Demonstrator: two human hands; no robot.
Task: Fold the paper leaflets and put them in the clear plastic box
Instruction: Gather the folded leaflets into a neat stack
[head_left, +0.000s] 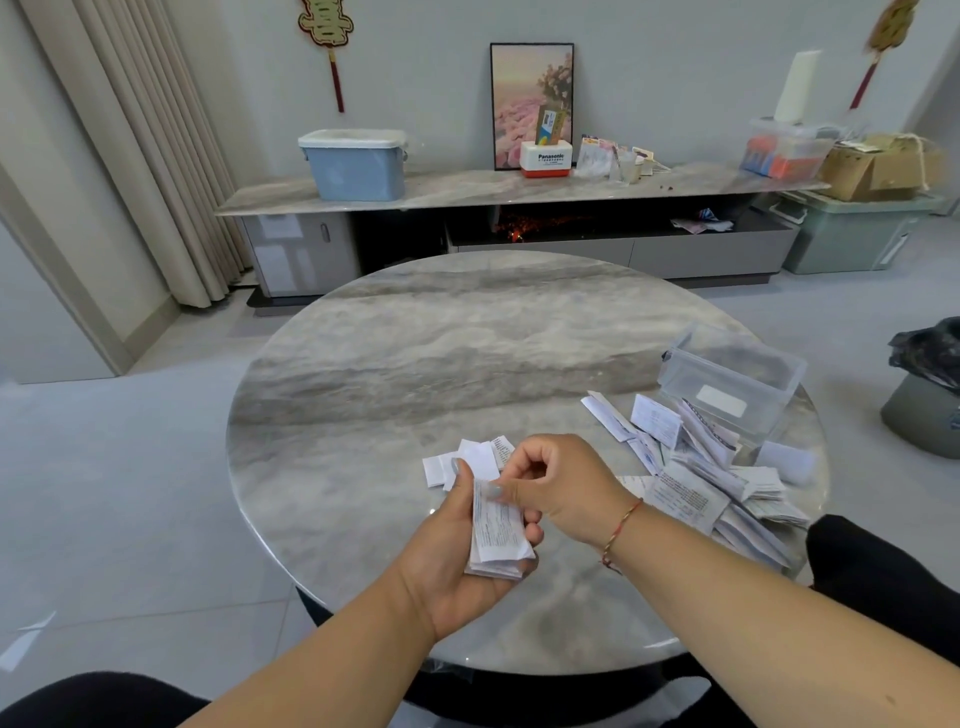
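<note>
Near the table's (395, 332) front edge, the left hand (447, 551) cupped a folded leaflet (496, 535); the right hand (556, 486) pinched its top. Pressing the crease flat would help it fit the box (737, 382) at the right edge.

Soft, even indoor light, faint shadows — wide-angle bending at the edges, slight blur throughout.

left hand (457, 551) gripping folded leaflet (496, 535), right hand (561, 486) pinching it (top edge)

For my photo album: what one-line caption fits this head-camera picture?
Left hand holds folded leaflets while right hand pinches the top one, clear plastic box waiting nearby.
</note>
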